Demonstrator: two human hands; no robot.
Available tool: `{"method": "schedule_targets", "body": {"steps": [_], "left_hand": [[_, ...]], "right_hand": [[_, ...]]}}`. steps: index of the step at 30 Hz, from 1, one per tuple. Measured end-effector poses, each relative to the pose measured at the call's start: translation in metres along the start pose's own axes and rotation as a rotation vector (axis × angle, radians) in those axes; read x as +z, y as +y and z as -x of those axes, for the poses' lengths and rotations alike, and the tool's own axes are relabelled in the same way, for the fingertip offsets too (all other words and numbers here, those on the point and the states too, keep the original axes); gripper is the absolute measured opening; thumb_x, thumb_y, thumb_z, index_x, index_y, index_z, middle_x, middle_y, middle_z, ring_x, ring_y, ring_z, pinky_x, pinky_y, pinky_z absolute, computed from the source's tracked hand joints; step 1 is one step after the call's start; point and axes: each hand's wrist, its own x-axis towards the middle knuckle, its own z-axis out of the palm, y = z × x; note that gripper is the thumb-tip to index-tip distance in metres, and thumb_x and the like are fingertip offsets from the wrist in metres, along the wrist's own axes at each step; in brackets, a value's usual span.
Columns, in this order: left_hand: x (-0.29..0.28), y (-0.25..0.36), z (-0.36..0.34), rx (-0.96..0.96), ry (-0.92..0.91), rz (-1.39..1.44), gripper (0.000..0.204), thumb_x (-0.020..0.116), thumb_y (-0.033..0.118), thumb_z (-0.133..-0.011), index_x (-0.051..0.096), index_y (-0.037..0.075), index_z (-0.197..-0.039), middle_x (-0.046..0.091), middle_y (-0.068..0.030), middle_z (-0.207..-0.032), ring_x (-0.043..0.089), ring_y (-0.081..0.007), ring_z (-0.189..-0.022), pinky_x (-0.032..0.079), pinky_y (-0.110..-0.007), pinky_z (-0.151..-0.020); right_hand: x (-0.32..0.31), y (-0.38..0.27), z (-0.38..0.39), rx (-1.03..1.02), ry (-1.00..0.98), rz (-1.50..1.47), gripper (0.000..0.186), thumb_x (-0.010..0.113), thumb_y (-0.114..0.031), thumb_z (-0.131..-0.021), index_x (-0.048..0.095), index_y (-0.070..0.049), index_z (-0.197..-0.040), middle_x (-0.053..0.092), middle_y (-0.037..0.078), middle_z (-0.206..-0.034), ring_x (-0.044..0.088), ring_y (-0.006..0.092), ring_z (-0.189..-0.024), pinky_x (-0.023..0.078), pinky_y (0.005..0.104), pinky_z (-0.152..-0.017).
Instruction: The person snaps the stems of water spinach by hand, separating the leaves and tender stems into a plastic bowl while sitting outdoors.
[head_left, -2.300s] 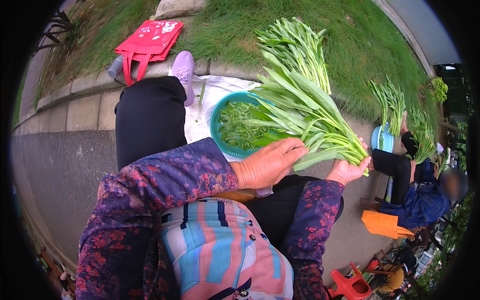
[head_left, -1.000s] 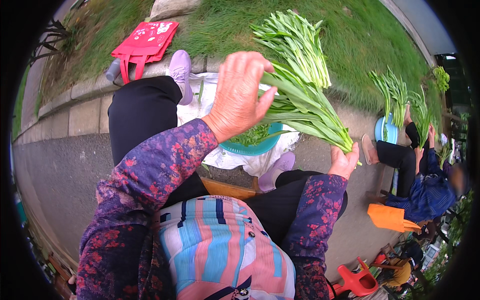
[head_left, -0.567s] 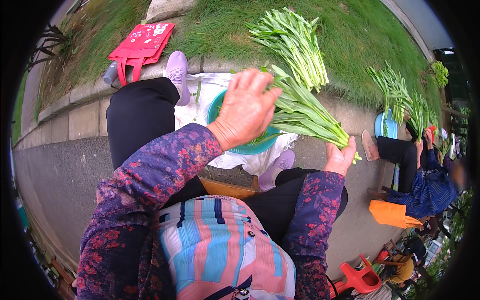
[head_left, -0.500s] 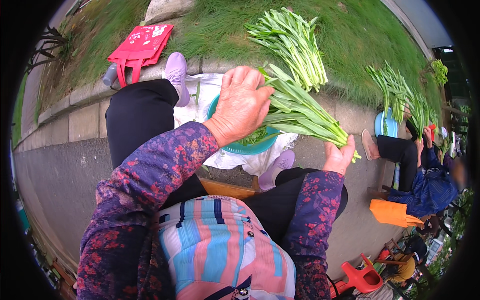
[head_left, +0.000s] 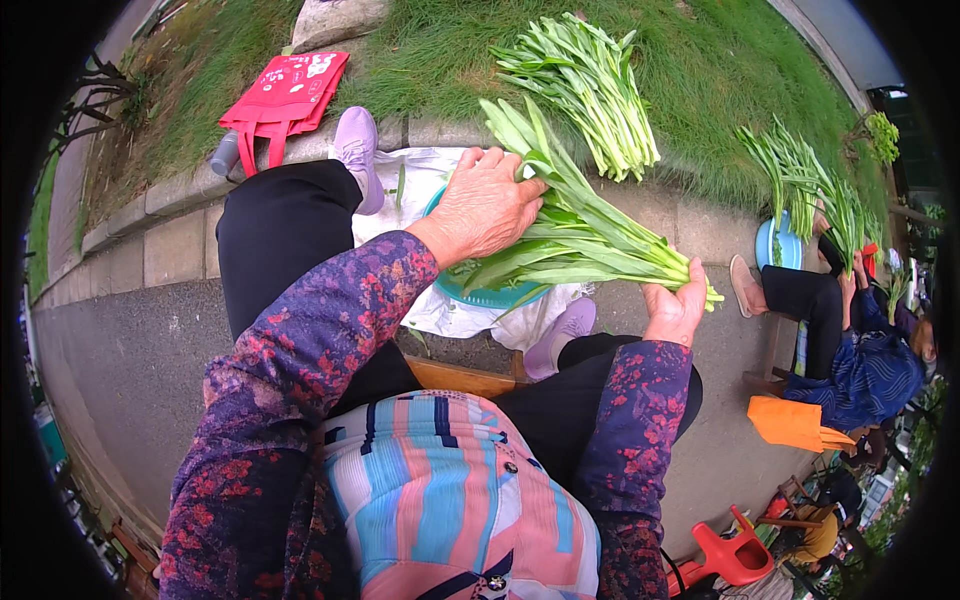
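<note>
Across my lap I hold a bunch of long-leaved greens (head_left: 590, 235), its pale stem ends pointing right and its leaves fanned to the left. My right hand (head_left: 676, 302) is closed round the stems near their cut ends. My left hand (head_left: 488, 205) has its fingers curled on leaves at the upper left of the bunch; its fingertips are partly hidden. Below both hands, a teal basin (head_left: 487, 298) with leaf scraps inside stands on a white sheet (head_left: 415, 180), mostly covered by my left hand and the greens.
A larger pile of greens (head_left: 585, 100) lies at the grass edge ahead. At left are a red bag (head_left: 285, 95) and a grey bottle (head_left: 225, 153). Another person (head_left: 850, 375) sits at right with greens and a blue basin (head_left: 778, 245), near an orange bag (head_left: 790, 424) and red stool (head_left: 733, 550).
The bunch has spread, with some leaves now standing higher and others hanging lower over the basin. My left hand has turned slightly and its fingers lie flatter. My right hand still grips the stems.
</note>
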Motion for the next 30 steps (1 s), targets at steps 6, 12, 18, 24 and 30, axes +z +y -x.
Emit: {"method": "schedule_targets", "body": {"steps": [6, 12, 18, 24, 30], "left_hand": [[-0.014, 0.003, -0.004, -0.154, -0.292, 0.352, 0.040, 0.055, 0.035, -0.086, 0.057, 0.004, -0.110, 0.058, -0.0209, -0.097, 0.057, -0.0403, -0.089, 0.045, -0.048, -0.077], [-0.005, -0.009, -0.002, -0.156, -0.376, 0.411, 0.039, 0.066, 0.030, -0.077, 0.060, 0.013, -0.112, 0.064, -0.0192, -0.095, 0.060, -0.0355, -0.092, 0.046, -0.044, -0.082], [-0.009, -0.023, -0.012, -0.123, -0.364, 0.465, 0.031, 0.063, 0.026, -0.081, 0.062, 0.006, -0.105, 0.064, -0.0180, -0.094, 0.061, -0.0338, -0.088, 0.048, -0.039, -0.077], [0.001, -0.032, -0.014, -0.192, -0.454, 0.564, 0.036, 0.063, 0.026, -0.083, 0.060, 0.003, -0.110, 0.063, -0.0183, -0.102, 0.061, -0.0318, -0.095, 0.046, -0.037, -0.083], [-0.008, -0.034, -0.012, -0.067, -0.506, 0.573, 0.049, 0.067, 0.042, -0.076, 0.061, 0.009, -0.112, 0.063, -0.0168, -0.105, 0.059, -0.0322, -0.099, 0.045, -0.039, -0.086]], "right_hand": [[-0.003, -0.006, 0.002, -0.003, -0.053, 0.068, 0.043, 0.051, -0.029, -0.090, 0.044, 0.002, -0.119, 0.052, 0.018, -0.116, 0.049, 0.0376, -0.110, 0.036, 0.0584, -0.095], [-0.001, -0.006, 0.000, -0.040, -0.005, 0.056, 0.041, 0.045, -0.030, -0.092, 0.046, 0.003, -0.116, 0.047, 0.023, -0.124, 0.042, 0.0418, -0.118, 0.027, 0.0642, -0.098], [-0.002, -0.001, 0.004, 0.019, 0.021, 0.078, 0.036, 0.053, -0.029, -0.089, 0.046, -0.004, -0.113, 0.053, 0.014, -0.107, 0.051, 0.0346, -0.104, 0.038, 0.0593, -0.092], [-0.003, 0.003, 0.010, 0.043, 0.029, 0.124, 0.036, 0.053, -0.029, -0.089, 0.046, -0.004, -0.113, 0.053, 0.014, -0.107, 0.051, 0.0343, -0.103, 0.040, 0.0582, -0.091], [-0.006, -0.001, 0.004, -0.011, 0.032, 0.098, 0.039, 0.052, -0.030, -0.089, 0.043, -0.001, -0.113, 0.050, 0.015, -0.108, 0.049, 0.0360, -0.105, 0.038, 0.0608, -0.091]]}}
